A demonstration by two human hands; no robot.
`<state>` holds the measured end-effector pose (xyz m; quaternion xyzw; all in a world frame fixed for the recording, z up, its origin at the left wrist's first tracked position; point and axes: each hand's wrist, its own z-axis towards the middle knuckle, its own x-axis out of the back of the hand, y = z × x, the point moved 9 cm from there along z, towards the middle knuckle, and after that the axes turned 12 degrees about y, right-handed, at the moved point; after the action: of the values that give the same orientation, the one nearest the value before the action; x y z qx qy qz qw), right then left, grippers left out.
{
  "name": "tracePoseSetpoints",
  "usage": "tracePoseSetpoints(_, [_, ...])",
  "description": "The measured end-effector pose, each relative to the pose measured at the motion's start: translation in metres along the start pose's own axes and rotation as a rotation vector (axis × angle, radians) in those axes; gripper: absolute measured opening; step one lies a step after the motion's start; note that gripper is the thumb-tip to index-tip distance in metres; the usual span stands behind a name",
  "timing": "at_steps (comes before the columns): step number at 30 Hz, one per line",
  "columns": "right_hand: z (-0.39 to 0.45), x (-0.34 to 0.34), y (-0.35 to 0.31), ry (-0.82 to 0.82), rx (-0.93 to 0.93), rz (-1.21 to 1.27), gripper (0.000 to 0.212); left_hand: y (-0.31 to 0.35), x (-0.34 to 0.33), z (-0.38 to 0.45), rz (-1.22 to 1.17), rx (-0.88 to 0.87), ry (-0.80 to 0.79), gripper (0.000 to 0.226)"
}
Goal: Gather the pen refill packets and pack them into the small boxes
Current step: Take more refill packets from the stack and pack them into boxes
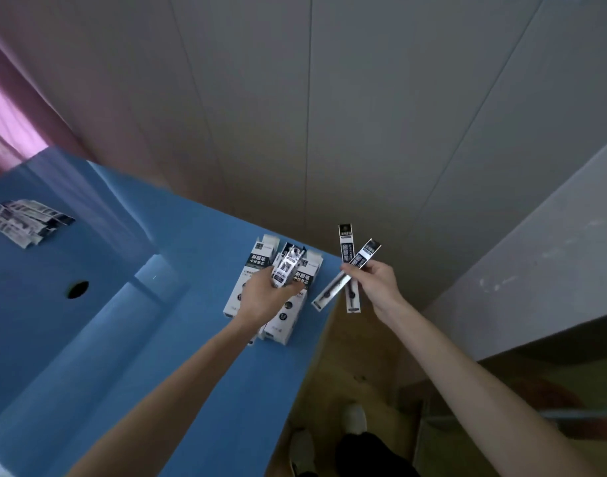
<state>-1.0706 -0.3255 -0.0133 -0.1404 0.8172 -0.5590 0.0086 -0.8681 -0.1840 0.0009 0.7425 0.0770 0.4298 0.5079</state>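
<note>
Several small white and black boxes (252, 270) lie side by side near the right edge of the blue table (198, 373). My left hand (264, 297) hovers over them and grips one small box (286, 268), lifted with its open end pointing away. My right hand (376, 284) is just past the table edge and pinches two long black and white pen refill packets (348, 256), crossed like scissors. A loose pile of refill packets (26, 220) lies at the far left of the table.
A round dark hole (78, 289) sits in the blue surface left of centre. A grey panelled wall (329, 115) rises behind the table. A pale ledge (536, 263) stands to the right. Wooden floor and my shoes (353, 420) show below the table edge.
</note>
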Motion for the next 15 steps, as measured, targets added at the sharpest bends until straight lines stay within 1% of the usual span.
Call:
tracePoseSetpoints(2, [0.016,0.0,-0.007,0.007,0.007,-0.004,0.014,0.005,-0.011,0.007,0.177,-0.072,0.005,0.021])
tracePoseSetpoints(4, [0.032,-0.001,-0.014,0.014,0.02,-0.013,0.017,0.01,-0.019,0.013,0.318,-0.14,0.035,0.025])
tracePoseSetpoints(5, [0.039,0.0,-0.017,0.014,0.023,-0.01,0.016,0.013,-0.022,0.015,0.387,-0.171,0.05,0.031])
tracePoseSetpoints(7, [0.052,0.002,-0.023,0.011,0.027,-0.007,0.014,0.015,-0.03,0.016,0.499,-0.207,0.057,0.05])
tracePoseSetpoints(8, [0.058,0.005,-0.025,0.021,0.027,-0.014,0.015,0.015,-0.033,0.017,0.539,-0.207,0.052,0.059])
tracePoseSetpoints(10, [0.071,0.011,-0.029,0.036,0.02,-0.017,0.018,0.013,-0.038,0.021,0.596,-0.203,0.049,0.069])
tracePoseSetpoints(13, [0.085,0.012,-0.034,0.02,-0.013,0.022,0.011,0.013,-0.042,0.024,0.642,-0.217,0.05,0.07])
tracePoseSetpoints(15, [0.09,0.01,-0.036,0.02,-0.015,0.034,0.007,0.016,-0.046,0.021,0.688,-0.266,0.035,0.068])
